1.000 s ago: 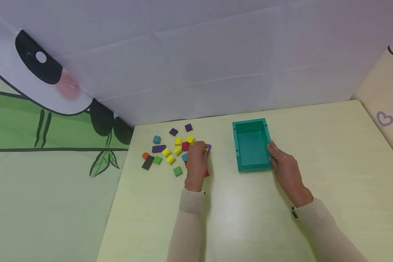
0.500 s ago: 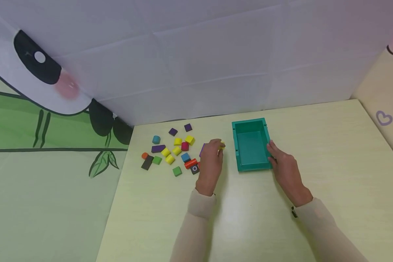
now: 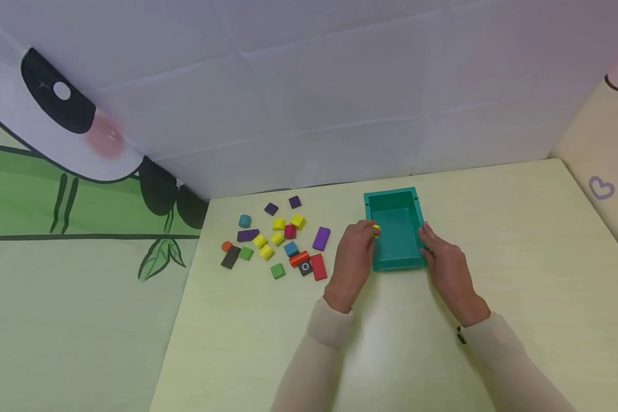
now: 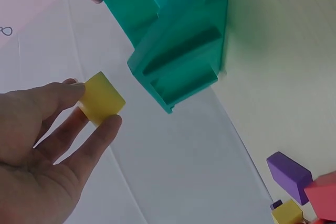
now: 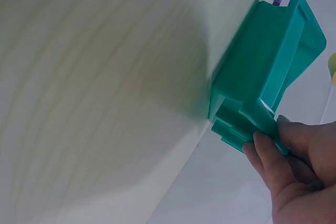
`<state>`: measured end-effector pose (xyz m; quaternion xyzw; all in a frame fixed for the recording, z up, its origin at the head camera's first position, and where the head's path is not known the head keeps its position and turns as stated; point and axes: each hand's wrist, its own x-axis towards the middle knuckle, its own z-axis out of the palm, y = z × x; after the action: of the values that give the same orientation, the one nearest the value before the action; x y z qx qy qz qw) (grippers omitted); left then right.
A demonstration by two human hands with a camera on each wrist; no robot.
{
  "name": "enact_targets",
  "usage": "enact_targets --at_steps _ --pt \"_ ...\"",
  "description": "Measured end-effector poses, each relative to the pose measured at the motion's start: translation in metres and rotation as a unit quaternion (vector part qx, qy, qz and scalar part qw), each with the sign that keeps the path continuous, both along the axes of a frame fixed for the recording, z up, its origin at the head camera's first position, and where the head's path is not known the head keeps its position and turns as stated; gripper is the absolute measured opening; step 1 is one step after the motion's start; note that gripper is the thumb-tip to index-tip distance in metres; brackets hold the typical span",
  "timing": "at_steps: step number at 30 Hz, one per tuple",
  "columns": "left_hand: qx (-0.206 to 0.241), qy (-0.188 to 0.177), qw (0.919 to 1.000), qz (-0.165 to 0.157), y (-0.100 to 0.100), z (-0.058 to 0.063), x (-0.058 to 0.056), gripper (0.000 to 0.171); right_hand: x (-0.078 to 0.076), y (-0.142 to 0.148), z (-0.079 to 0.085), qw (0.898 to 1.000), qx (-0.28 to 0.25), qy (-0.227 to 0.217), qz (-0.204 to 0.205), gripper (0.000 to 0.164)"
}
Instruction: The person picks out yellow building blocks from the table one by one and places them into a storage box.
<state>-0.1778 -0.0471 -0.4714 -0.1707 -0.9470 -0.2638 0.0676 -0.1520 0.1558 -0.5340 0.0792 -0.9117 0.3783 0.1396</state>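
Observation:
My left hand point(image 3: 351, 260) pinches a small yellow block point(image 4: 102, 98) between thumb and fingertips, held up at the left rim of a teal plastic bin point(image 3: 397, 265). In the left wrist view the block is off the table, apart from the bin wall. On the other side, my right hand point(image 3: 450, 274) grips the bin's right edge. Thumb and fingers point(image 5: 270, 156) clasp that rim in the right wrist view. The bin stands on the table, and its visible floor is bare.
Left of the bin, several loose blocks lie scattered on the pale table point(image 3: 391, 343). Nearest are a purple block point(image 3: 321, 238) and a red block point(image 3: 318, 267). A yellow block point(image 3: 297, 221) and a green block point(image 3: 278, 270) lie farther left. A white cloth wall point(image 3: 340, 149) rises behind.
My left hand has moved right with the yellow block, from the scattered blocks to the bin's left rim, uncovering the purple and red blocks. My right hand stays at the bin.

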Motion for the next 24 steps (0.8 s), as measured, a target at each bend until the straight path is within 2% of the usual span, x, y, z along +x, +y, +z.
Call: enact_targets --at_steps 5,12,18,24 --pt "-0.016 0.005 0.9994 -0.029 0.007 -0.002 0.000 0.018 0.000 0.000 -0.001 1.000 0.002 -0.003 -0.001 0.054" --pt "-0.043 -0.012 0.9974 -0.056 0.017 -0.006 -0.001 0.020 0.000 0.000 0.000 1.000 0.015 0.003 -0.005 0.053" --pt "-0.101 -0.011 0.9919 -0.076 0.024 -0.010 -0.002 0.019 0.000 0.000 0.000 1.000 0.023 0.007 -0.006 0.052" --pt "-0.171 0.012 0.9812 -0.089 0.032 -0.016 -0.004 0.020 0.000 0.000 0.003 1.000 0.025 0.006 -0.007 0.052"
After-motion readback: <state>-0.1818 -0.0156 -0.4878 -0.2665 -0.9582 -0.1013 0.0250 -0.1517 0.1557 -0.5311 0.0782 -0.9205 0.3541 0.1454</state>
